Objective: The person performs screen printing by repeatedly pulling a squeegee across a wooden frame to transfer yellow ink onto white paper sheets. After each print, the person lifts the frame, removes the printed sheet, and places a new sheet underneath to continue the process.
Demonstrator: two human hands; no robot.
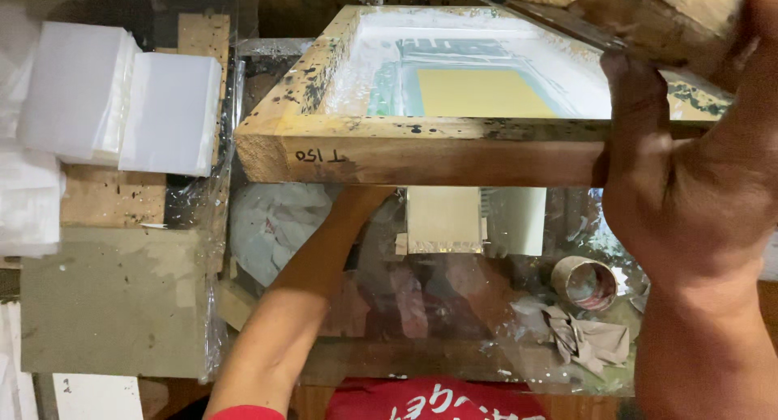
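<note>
At centre, wooden screen frame [421, 149] sits tilted up, right hand [689, 201] clamped on its right corner. Looks stiff, heavy-ish; mesh fragile, so grip the wood rails. Left hand [361, 195] reaches underneath, grip hidden. White sheet stacks [121, 96] far left.

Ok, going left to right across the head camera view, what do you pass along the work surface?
Stacks of white sheets → wooden screen-printing frame with the left forearm reaching under it → cardboard tape roll → right hand gripping the frame's right end. The left hand itself is hidden under the frame.
</note>
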